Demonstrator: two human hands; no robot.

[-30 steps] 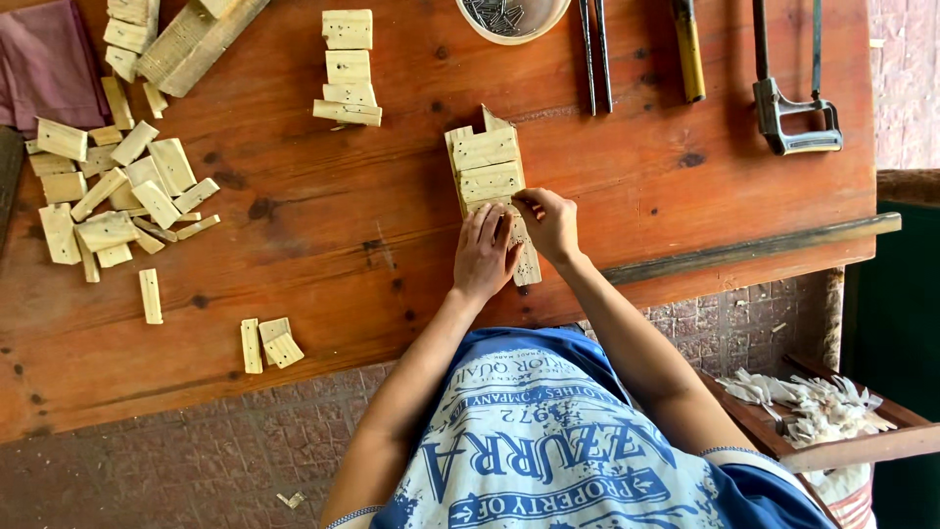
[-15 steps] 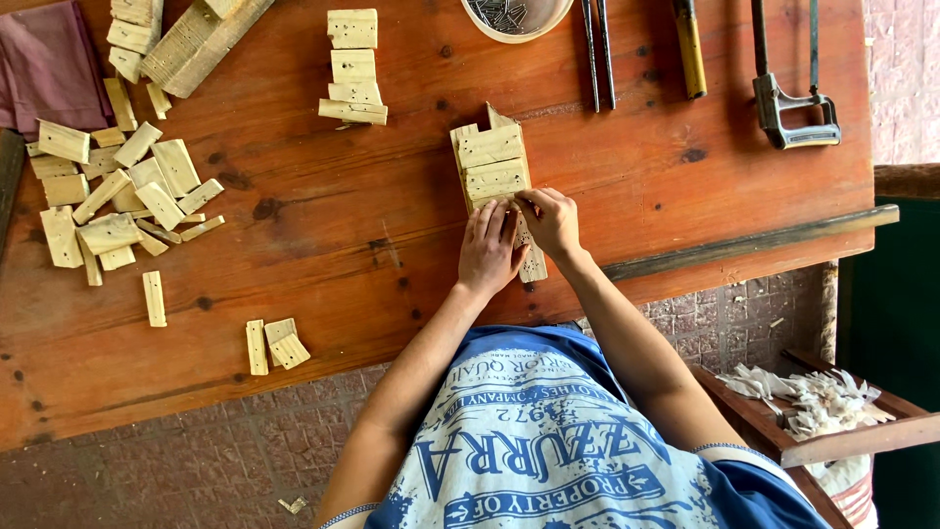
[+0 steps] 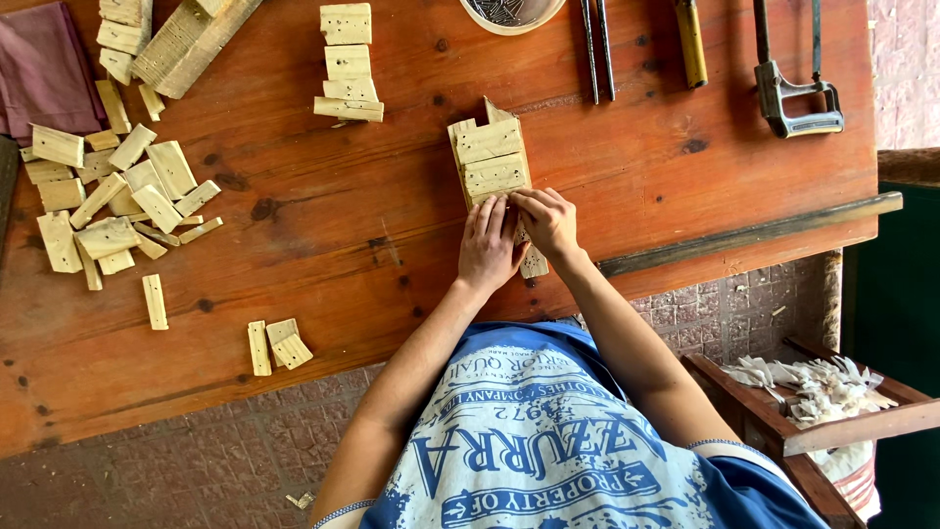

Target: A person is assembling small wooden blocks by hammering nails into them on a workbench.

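Note:
A small assembly of pale wooden blocks (image 3: pixel 490 157) lies on the reddish wooden table (image 3: pixel 627 176), near its front edge. My left hand (image 3: pixel 487 247) rests on the assembly's near end with the fingers laid flat over it. My right hand (image 3: pixel 548 223) pinches the same end from the right, fingertips touching the left hand's. One pale wooden piece (image 3: pixel 535 263) sticks out below the hands. What lies under the palms is hidden.
A heap of cut wooden pieces (image 3: pixel 108 206) lies at the left, and a stack of blocks (image 3: pixel 345 64) at the top middle. Three small pieces (image 3: pixel 279 343) sit by the front edge. A bowl (image 3: pixel 511 12), pliers (image 3: pixel 597 49), a tool handle (image 3: pixel 690 44) and a saw frame (image 3: pixel 793 93) line the back. A crate of shavings (image 3: pixel 813 392) stands to the right.
Both hands stay on the near end of the block assembly with only slight finger shifts. The view has drifted a little.

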